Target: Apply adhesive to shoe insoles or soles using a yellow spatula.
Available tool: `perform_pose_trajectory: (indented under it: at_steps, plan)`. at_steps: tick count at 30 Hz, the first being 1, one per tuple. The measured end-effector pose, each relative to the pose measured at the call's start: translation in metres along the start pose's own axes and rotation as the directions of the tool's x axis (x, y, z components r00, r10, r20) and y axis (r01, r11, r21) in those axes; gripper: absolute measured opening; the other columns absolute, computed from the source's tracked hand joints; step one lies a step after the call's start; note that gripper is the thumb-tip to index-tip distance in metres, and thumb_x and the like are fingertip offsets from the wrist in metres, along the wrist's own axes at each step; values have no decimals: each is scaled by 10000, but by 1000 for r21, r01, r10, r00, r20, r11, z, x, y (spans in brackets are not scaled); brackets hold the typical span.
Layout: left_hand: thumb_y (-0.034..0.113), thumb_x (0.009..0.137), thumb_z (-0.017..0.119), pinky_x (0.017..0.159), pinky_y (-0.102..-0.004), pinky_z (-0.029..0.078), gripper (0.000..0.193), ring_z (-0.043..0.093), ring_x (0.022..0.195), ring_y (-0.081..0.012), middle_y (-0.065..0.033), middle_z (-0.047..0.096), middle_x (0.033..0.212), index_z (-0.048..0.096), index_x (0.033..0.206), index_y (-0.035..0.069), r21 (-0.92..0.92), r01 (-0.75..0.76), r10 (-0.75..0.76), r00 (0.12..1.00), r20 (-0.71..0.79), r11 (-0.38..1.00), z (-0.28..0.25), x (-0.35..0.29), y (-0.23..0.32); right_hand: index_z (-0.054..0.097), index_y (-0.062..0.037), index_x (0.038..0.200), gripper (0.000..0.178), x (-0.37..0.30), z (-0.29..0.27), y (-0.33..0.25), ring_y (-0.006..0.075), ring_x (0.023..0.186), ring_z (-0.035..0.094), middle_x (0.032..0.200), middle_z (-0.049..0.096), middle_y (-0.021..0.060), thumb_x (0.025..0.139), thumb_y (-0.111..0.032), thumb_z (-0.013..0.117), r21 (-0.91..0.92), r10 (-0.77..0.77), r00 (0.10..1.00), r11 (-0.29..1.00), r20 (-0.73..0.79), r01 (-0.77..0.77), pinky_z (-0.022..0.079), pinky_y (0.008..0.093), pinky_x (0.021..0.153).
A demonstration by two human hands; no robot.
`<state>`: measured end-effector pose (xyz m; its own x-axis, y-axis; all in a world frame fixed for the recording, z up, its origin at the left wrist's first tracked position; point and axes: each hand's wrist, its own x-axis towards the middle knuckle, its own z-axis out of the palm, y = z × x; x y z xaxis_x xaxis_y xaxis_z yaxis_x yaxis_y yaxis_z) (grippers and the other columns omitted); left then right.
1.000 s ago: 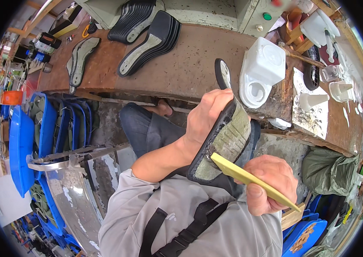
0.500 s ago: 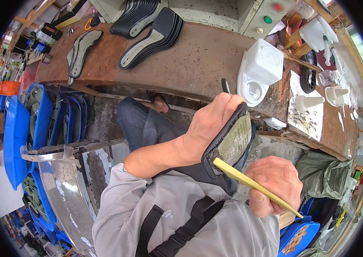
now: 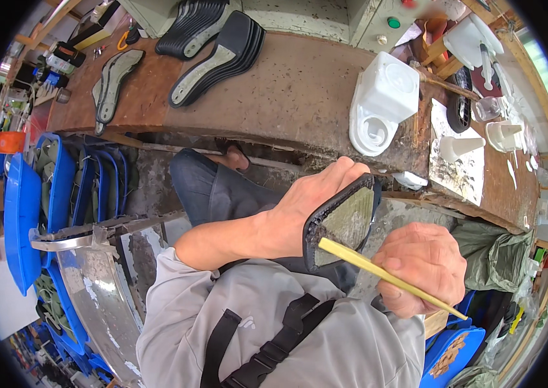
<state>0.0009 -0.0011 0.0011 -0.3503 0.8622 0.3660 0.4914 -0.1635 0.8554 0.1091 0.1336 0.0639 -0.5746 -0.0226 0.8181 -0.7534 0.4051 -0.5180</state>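
Observation:
My left hand [image 3: 313, 204] is closed around a shoe sole [image 3: 348, 221], which has a black rim and a greyish-green inner face. The sole is held tilted in front of my body, and most of my fingers are hidden behind it. In my right hand [image 3: 428, 266] a flat yellow stick [image 3: 363, 264] is gripped between thumb and fingers. Its broad end meets the sole's near rim, or lies just in front of it; I cannot tell which. The thin end points down to the right, past my hand.
Across the workbench [image 3: 300, 77] lie stacked soles [image 3: 222, 61] and a smaller pair [image 3: 117, 84]. A white plastic container with a round cup [image 3: 387, 87] stands at its front edge. White nozzles [image 3: 461, 147] rest on stained paper at right. Blue trays [image 3: 23, 223] line the left; a metal-edged surface [image 3: 96, 278] is nearby.
The sole has tipped so its inner face looks shorter and broader. My right hand and the stick have shifted slightly right. The bench has slid a little left and up in view.

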Motion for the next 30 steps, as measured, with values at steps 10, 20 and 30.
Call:
perform_pose_trajectory:
  at_steps: [10, 20, 30]
  plan:
    - [133, 660, 724, 676, -391, 477, 623, 546, 827, -370, -171, 441, 989, 416, 1172, -42, -247, -76, 103, 990, 98, 966, 2, 0, -12, 590, 49, 824, 181, -5, -11, 6, 184, 500, 605, 689, 610, 124, 757, -71, 708, 67, -36, 992, 997, 122, 28, 495, 281, 432]
    - [116, 653, 744, 701, -375, 478, 602, 549, 831, -340, -153, 461, 984, 446, 1158, -20, -315, 48, -36, 998, 45, 948, 7, 5, -7, 664, 53, 798, 140, -1, -25, 2, 204, 562, 633, 723, 665, 156, 684, -22, 694, 150, 388, 917, 916, -88, -373, 488, 280, 478]
    - [172, 652, 784, 897, -400, 423, 455, 567, 908, -318, -115, 573, 987, 571, 1030, 36, -180, -98, 90, 995, -50, 979, -4, 1, -4, 663, 2, 782, 98, 0, -4, 9, 149, 517, 554, 703, 624, 103, 693, -38, 673, -90, -55, 984, 995, -171, 40, 415, 249, 436]
